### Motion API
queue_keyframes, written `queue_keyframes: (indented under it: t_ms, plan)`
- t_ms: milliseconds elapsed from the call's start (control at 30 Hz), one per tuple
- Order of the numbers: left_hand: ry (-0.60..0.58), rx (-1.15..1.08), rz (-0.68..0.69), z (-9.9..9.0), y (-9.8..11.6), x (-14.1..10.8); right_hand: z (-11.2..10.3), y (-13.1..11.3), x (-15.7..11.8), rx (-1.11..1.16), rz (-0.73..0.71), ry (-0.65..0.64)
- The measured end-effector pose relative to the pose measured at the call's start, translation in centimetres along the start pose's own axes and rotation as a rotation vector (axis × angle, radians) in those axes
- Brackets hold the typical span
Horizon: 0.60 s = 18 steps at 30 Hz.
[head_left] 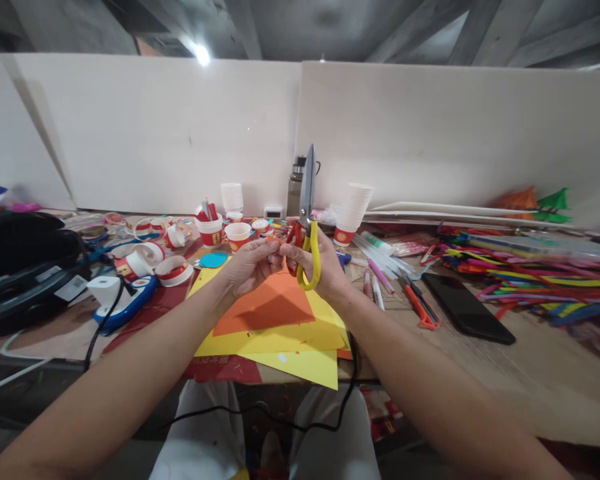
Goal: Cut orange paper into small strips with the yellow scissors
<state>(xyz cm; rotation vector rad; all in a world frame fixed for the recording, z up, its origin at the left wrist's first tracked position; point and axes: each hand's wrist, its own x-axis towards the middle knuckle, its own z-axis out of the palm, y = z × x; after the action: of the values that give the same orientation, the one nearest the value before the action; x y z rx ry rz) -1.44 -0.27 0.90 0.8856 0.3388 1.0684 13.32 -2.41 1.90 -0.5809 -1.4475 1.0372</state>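
Observation:
My right hand (325, 263) is closed around a pair of scissors (307, 183) with one yellow and one red handle. Their blades point upward and look shut. My left hand (253, 267) is closed in a pinch, its fingertips meeting those of my right hand. A small orange piece of paper (275, 239) shows at the fingertips, partly hidden by them. Below both hands, an orange sheet of paper (265, 307) lies on yellow sheets (305, 367), the lowest reaching past the table's front edge.
Paper cups (239, 233), cut cup rings (174, 271) and a blue-and-white power strip (125, 303) lie left. A cup stack (353, 213) and bottle (294, 190) stand behind. Rightward are a utility knife (420, 303), phone (467, 308) and pipe cleaners (540, 273). A black cable (353, 380) crosses my lap.

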Motion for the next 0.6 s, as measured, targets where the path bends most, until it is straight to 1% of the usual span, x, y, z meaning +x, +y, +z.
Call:
queue_keyframes:
  t_ms: [167,367,500,600]
  plan:
    - [-0.002,0.011,-0.003,0.21,0.18,-0.08,0.0,-0.23,-0.01,-0.014,0.011,-0.002]
    - [-0.015,0.027,0.016,0.19,0.02,0.04,-0.18,-0.17,0.02,-0.071,0.019,0.045]
    - [0.008,0.029,0.045,0.04,-0.11,0.21,-0.09,-0.14,-0.06,-0.086,0.012,0.015]
    - [0.052,0.01,0.091,-0.27,0.24,0.48,0.13,-0.32,-0.28,-0.127,0.016,-0.017]
